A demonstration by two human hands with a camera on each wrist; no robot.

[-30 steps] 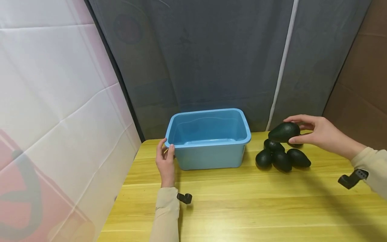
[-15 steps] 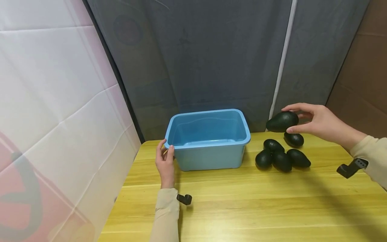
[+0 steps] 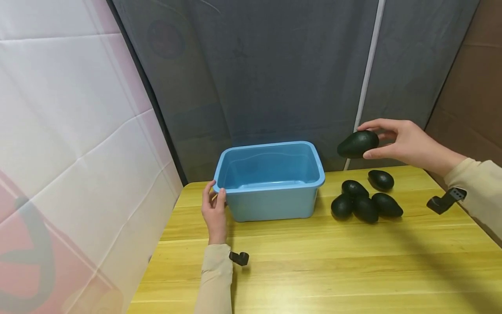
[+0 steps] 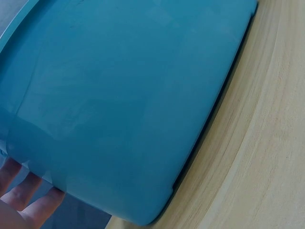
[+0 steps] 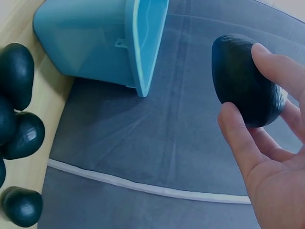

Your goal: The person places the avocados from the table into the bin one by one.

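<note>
Head view: right hand (image 3: 408,141) pinches an avocado (image 3: 357,144) between thumb and fingers, in the air, above and right of the blue tub (image 3: 270,179), apart from it. The avocado sticks out left of the fingertips, narrow end pointing down-left. Left hand (image 3: 215,211) grips the tub's near-left corner, thumb on the rim, fingers around the outside. Tub sits on the yellow wooden table (image 3: 313,261). Four more avocados lie on the table right of the tub: three bunched together (image 3: 364,203), one (image 3: 381,179) a bit behind them.

Left wrist view: tub wall (image 4: 124,100) fills the frame. Fingertips (image 4: 28,200) curl against its lower-left corner. Table at right.

Right wrist view: thumb (image 5: 240,138) and fingers clamp the avocado (image 5: 245,78), held against the grey curtain (image 5: 167,157) background. Tub (image 5: 100,43) upper left, well apart from the held fruit. Loose avocados (image 5: 19,129) along the left edge on the table.
</note>
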